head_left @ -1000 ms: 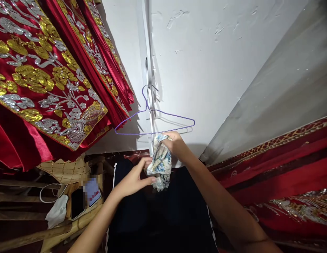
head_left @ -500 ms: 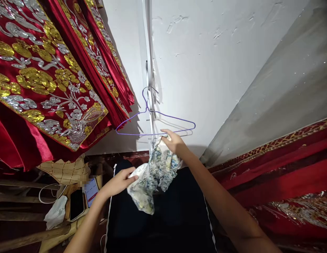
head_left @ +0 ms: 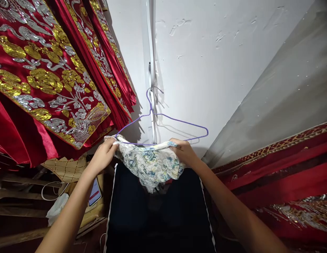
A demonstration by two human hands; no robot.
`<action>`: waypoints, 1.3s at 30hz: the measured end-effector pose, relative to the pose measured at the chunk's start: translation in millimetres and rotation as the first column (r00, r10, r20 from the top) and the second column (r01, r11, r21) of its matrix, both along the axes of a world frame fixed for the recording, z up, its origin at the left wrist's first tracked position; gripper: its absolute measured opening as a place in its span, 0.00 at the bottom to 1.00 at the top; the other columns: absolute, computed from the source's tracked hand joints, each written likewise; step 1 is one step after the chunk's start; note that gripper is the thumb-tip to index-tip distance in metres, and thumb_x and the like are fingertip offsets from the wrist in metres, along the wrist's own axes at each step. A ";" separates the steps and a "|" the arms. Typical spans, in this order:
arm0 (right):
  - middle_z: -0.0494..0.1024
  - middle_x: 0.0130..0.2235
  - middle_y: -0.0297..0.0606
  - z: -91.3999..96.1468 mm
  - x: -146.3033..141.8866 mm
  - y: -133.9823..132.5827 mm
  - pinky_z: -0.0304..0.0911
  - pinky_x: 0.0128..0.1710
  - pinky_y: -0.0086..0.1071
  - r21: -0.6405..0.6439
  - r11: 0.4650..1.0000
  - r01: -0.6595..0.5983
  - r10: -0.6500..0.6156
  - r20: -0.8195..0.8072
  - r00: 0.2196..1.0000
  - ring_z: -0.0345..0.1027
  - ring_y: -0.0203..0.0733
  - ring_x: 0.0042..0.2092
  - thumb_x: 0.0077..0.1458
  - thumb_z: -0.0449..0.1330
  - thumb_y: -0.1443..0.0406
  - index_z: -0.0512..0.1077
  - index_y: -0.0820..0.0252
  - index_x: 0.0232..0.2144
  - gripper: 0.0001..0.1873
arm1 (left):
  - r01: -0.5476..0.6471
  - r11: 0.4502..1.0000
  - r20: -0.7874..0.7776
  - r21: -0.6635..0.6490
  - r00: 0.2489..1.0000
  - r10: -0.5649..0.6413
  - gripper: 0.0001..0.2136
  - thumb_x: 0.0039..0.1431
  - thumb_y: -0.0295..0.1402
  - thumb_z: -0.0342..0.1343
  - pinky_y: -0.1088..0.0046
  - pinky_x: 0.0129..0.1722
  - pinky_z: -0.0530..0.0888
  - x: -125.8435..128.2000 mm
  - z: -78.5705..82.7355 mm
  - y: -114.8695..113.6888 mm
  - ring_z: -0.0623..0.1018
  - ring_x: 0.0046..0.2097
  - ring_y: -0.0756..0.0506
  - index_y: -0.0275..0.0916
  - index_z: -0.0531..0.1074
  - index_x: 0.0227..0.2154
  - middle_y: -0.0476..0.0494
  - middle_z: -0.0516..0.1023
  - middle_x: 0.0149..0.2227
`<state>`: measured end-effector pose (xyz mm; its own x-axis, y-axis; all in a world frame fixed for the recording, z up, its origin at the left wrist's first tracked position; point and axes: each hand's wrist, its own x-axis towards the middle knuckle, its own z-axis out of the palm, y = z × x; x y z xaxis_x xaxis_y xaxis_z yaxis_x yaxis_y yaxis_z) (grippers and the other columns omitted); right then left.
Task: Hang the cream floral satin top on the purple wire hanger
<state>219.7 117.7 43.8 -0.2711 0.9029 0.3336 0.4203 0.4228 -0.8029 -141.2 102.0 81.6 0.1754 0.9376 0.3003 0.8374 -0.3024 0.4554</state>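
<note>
A purple clothes hanger [head_left: 181, 122] hangs by its hook from a narrow upright metal strip on the wall. A floral garment [head_left: 150, 165], white with blue, green and yellow print and gathered fabric, stretches below the hanger's lower bar. My left hand [head_left: 106, 151] grips the garment's left end at the hanger's left corner, where the cloth laps over the wire. My right hand [head_left: 184, 151] pinches the garment's top edge on the right, just beneath the lower bar. The hanger's right corner is bare.
Red garments [head_left: 60, 77] with gold and silver sequins hang at the left. Sheer grey fabric [head_left: 281, 88] and red cloth [head_left: 284, 182] fill the right side. A phone [head_left: 95, 193] lies on a wooden seat at lower left, near a white cable and crumpled tissue [head_left: 58, 207].
Both hands have risen and spread apart, my left hand up to the hanger's left corner. The bunched garment is now stretched wide beneath the bar. The hanger appears slightly larger and lower.
</note>
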 end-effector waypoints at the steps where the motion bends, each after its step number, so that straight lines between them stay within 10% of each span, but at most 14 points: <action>1: 0.58 0.23 0.28 0.1 -0.6 0.3 0.47 0.28 0.30 0.003 1.000 -0.011 0.011 -0.012 1.000 0.49 0.35 0.26 0.59 0.54 0.63 0.63 0.57 0.26 0.10 | -0.054 0.998 0.069 0.013 0.996 0.053 0.16 0.67 0.43 0.42 0.67 0.44 0.70 1.5 -2.9 5.7 0.77 0.42 0.40 0.40 0.71 0.36 0.42 0.79 0.39; 9: 0.53 0.22 0.27 4.7 -2.4 -0.8 0.44 0.27 0.30 0.058 0.989 0.137 -0.138 0.023 0.990 0.46 0.34 0.27 0.56 0.58 0.62 0.60 0.57 0.22 0.14 | -0.343 0.939 0.148 -0.008 0.929 0.340 0.15 0.64 0.45 0.46 0.70 0.36 0.65 4.2 -15.5 22.0 0.74 0.37 0.41 0.42 0.70 0.33 0.45 0.76 0.34; 16: 0.52 0.21 0.28 -2.1 -7.8 -13.0 0.44 0.26 0.30 0.115 0.952 0.284 -0.285 -0.010 0.958 0.45 0.34 0.27 0.50 0.59 0.65 0.58 0.57 0.20 0.13 | -0.041 0.966 0.262 -0.256 0.959 0.110 0.17 0.50 0.50 0.55 0.68 0.33 0.69 -13.1 -21.0 45.0 0.72 0.32 0.42 0.39 0.71 0.23 0.45 0.74 0.26; 25: 0.52 0.19 0.26 9.5 -21.3 -18.7 0.42 0.25 0.32 -0.078 0.990 0.115 -0.110 0.072 0.991 0.44 0.34 0.23 0.57 0.54 0.62 0.55 0.56 0.22 0.15 | 0.167 0.969 0.376 0.181 0.899 -0.225 0.09 0.64 0.38 0.51 0.68 0.50 0.71 21.8 19.9 37.0 0.76 0.47 0.43 0.39 0.71 0.41 0.43 0.77 0.46; 29: 0.64 0.22 0.29 10.3 -18.9 -24.1 0.50 0.26 0.31 -0.051 0.996 0.076 -0.074 0.041 0.996 0.54 0.36 0.24 0.57 0.53 0.64 0.69 0.56 0.29 0.07 | 0.197 0.951 0.262 0.240 0.930 -0.259 0.17 0.64 0.32 0.48 0.65 0.56 0.71 41.3 25.9 46.4 0.77 0.52 0.43 0.40 0.69 0.54 0.41 0.78 0.50; 35: 0.79 0.32 0.38 21.7 25.5 -30.3 0.63 0.31 0.34 0.080 0.852 0.518 -0.498 -0.188 0.847 0.68 0.43 0.30 0.52 0.63 0.61 0.65 0.59 0.62 0.34 | 0.240 0.960 0.202 0.148 0.942 -0.267 0.19 0.66 0.35 0.47 0.62 0.61 0.69 31.0 25.0 60.9 0.76 0.56 0.40 0.36 0.73 0.54 0.38 0.79 0.54; 39: 0.81 0.37 0.42 40.8 60.0 -17.8 0.65 0.32 0.36 0.024 0.839 0.544 -0.539 -0.103 0.836 0.72 0.46 0.34 0.50 0.65 0.58 0.74 0.60 0.55 0.29 | 0.320 0.942 0.159 0.098 0.929 -0.333 0.19 0.66 0.37 0.49 0.64 0.59 0.70 21.3 39.0 60.8 0.77 0.54 0.40 0.36 0.74 0.54 0.38 0.79 0.52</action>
<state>279.7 99.9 84.5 0.2884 0.8782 0.3816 0.5226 0.1896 -0.8312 -120.0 162.8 120.5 0.4084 0.8129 0.4152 0.5982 -0.5819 0.5510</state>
